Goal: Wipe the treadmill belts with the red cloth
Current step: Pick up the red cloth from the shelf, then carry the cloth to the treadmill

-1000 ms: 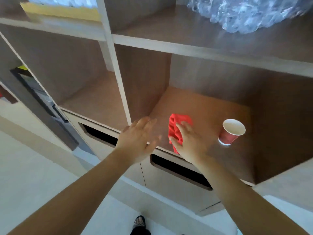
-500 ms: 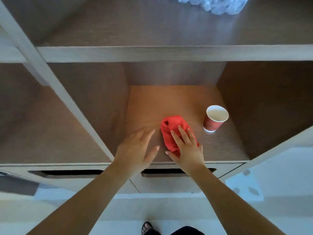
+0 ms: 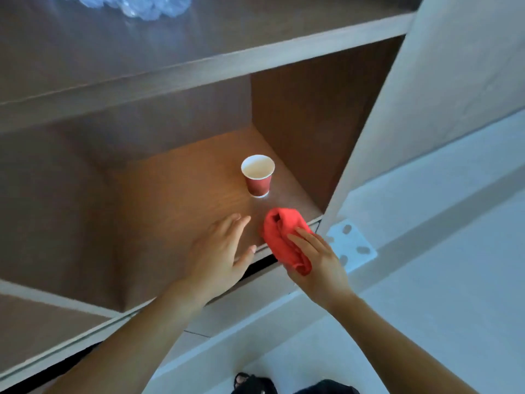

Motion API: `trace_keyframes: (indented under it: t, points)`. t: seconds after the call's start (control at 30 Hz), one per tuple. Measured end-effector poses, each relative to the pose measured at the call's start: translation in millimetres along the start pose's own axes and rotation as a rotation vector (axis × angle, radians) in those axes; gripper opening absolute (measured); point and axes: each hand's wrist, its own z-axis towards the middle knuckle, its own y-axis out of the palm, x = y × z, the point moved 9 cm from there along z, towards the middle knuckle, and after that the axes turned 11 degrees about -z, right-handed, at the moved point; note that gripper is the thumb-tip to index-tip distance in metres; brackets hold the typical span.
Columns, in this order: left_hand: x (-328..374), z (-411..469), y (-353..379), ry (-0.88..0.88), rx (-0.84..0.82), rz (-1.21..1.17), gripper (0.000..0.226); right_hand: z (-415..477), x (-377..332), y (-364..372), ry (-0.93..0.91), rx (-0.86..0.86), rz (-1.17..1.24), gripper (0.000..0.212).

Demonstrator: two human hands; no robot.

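The red cloth sits bunched at the front edge of the shelf, close to the front right corner of this compartment, with part of it hanging past the edge over the dark drawer slot below. The right hand has it: the fingers lie together across the top of the bundle and a fold of cloth wraps out on the thumb side, so it reads as a grasp, though the thumb itself is hidden under the fabric. The left hand holds nothing; its fingers are straight and slightly apart, hovering just over the front edge beside the cloth without touching it. 1 red paper cup stands upright further back on the same shelf, near the cloth but apart from it, and crumpled clear plastic lies on the shelf above. No treadmill is in view, so the wiping has probably not begun; this looks like the pick-up step. The cloth should be light, soft and limp, with no stiffness of its own, so it will droop and unfold if pinched by 1 corner. Gathering the whole bundle into the palm, as the right hand seems to do, is likely the surest hold, leaving a flat pad of fabric under the fingers for pressing on a belt. The cup looks light enough to tip if brushed.
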Motion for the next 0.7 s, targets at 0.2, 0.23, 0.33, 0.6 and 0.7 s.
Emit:
trace_keyframes:
  t: [0.2, 0.23, 0.33, 0.6, 0.7]
  points:
    - [161.2, 15.6, 68.2, 0.273, -0.124, -0.013, 0.068, -100.1, 123.6, -94.4, 0.429, 0.12, 0.159, 0.056]
    - [194.2, 15.0, 84.1, 0.32, -0.156, -0.011, 0.07, -121.6, 146.3, -110.8, 0.489, 0.153, 0.201, 0.055]
    - [299.4, 7.2, 137.0, 0.451, -0.22, -0.067, 0.072, -196.0, 213.2, -167.7, 0.645, 0.28, 0.247, 0.054]
    - [560.7, -70.9, 281.1, 0.883, -0.524, -0.112, 0.057, -424.3, 327.4, -306.4, 1.037, 0.635, 0.121, 0.056]
    - [625.2, -107.1, 326.6, 1.007, -0.654, -0.112, 0.057, -505.3, 341.9, -335.1, 1.216, 0.715, 0.029, 0.058]
